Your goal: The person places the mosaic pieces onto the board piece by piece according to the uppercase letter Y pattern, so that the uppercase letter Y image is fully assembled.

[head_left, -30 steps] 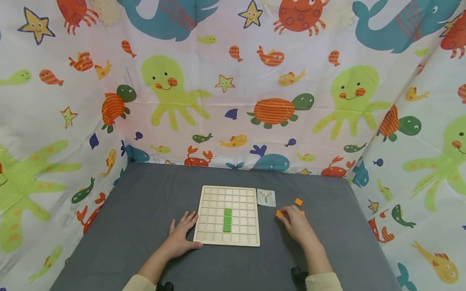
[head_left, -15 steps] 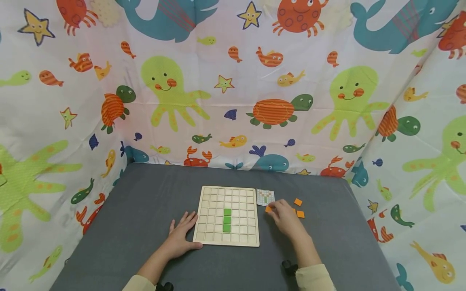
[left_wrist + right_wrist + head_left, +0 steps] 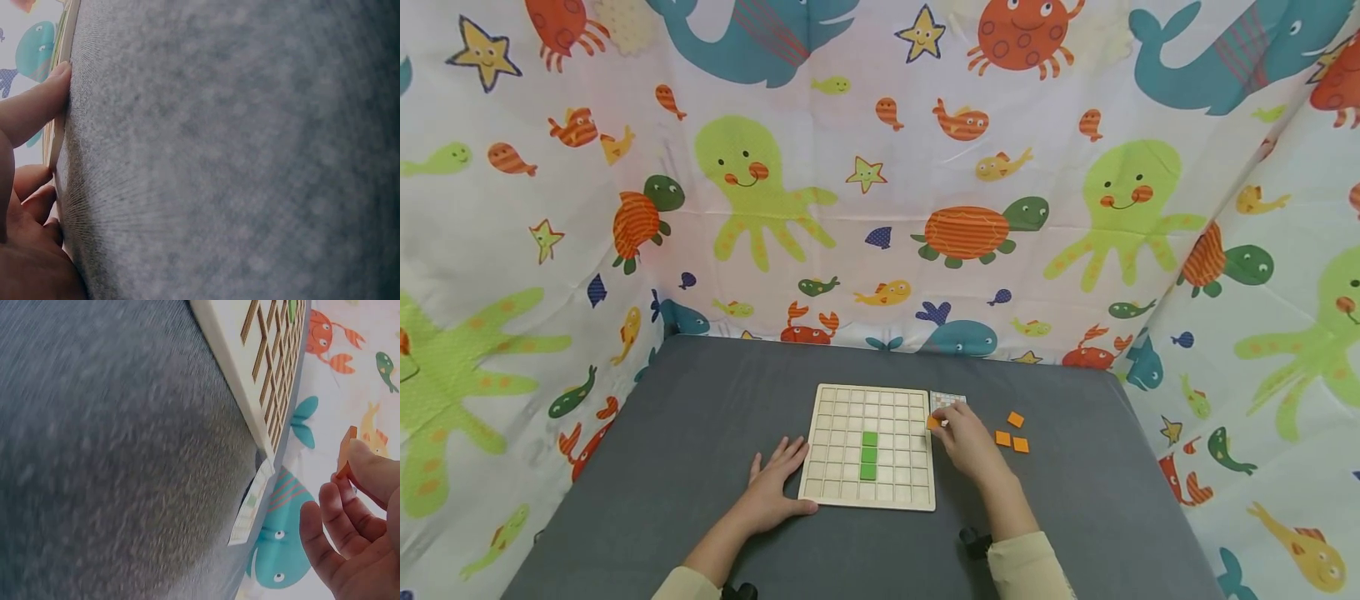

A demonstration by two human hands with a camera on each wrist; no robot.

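A wooden grid board lies on the grey table, with several green square tiles in a column near its middle. My left hand rests against the board's left edge, its fingers spread and the thumb at the near corner. An orange square tile is pinched between thumb and finger of my right hand. This hand is above the board's right edge; in the right wrist view the orange tile is raised off the table. A small pattern card beside the board is partly hidden by the hand.
Three loose orange tiles lie on the grey table to the right of my right hand. A white curtain printed with sea animals stands behind the table and along its sides.
My right hand has lifted an orange tile from the loose ones and carried it left to the board's right edge. The left hand stays where it was.
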